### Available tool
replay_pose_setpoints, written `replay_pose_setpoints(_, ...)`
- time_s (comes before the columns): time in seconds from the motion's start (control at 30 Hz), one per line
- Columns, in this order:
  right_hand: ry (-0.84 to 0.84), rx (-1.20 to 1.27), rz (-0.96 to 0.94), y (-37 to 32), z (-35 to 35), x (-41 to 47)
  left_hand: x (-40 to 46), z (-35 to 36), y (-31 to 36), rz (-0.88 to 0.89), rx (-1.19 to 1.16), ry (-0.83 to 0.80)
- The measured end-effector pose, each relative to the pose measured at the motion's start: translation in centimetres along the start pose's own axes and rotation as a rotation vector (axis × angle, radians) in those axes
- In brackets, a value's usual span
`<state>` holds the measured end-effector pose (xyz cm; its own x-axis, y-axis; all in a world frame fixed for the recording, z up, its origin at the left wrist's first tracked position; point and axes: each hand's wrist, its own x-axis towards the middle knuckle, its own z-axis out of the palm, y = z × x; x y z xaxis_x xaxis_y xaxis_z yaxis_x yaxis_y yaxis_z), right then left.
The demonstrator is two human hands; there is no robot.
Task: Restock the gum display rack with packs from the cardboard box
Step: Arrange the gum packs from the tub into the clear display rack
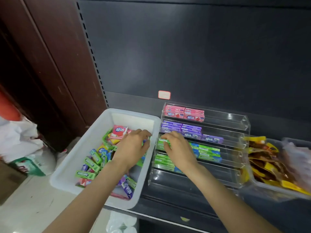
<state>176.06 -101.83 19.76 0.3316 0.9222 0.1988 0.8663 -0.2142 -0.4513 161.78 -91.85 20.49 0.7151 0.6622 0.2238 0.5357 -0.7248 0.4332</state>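
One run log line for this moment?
left hand: in white bin, on green pack | right hand: placing green pack in rack

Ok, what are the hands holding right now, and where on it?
The right hand grips a green gum pack by its left end at the rack. The left hand is in the bin; its hold cannot be told.

Retail shop. Dark metal gondola shelving (185, 47) with slotted uprights, price tag (164, 94) on the back panel, tiered clear acrylic rack (235, 130) of gum packs, snack tray (269, 189) at right.
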Motion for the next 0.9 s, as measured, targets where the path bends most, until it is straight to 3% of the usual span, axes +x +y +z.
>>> replay_pose_setpoints(0.23,-0.132,0.065,-0.029,-9.8,9.3,3.1,-4.2,-5.1,-14.0,-0.240,0.060,-0.023)
replay_pose_setpoints(0.33,-0.178,0.119,0.039,-13.3,13.2,4.5,-4.9,-7.0,-19.3,-0.291,0.155,-0.118)
replay_pose_setpoints(0.43,-0.247,0.062,0.082,-15.9,16.4,5.6,-5.3,-7.8,-23.6,-0.229,0.121,-0.253)
replay_pose_setpoints(0.53,-0.297,-0.022,0.141,-17.5,18.4,6.4,-5.8,-8.6,-24.7,-0.214,-0.048,-0.364)
replay_pose_setpoints(0.77,-0.287,-0.238,0.195,-18.7,19.7,7.0,-5.8,-8.5,-25.9,-0.223,-0.342,-0.353)
replay_pose_setpoints(0.9,-0.196,-0.115,0.314,-18.9,18.9,7.0,-5.4,-8.4,-26.0,-0.186,-0.330,-0.304)
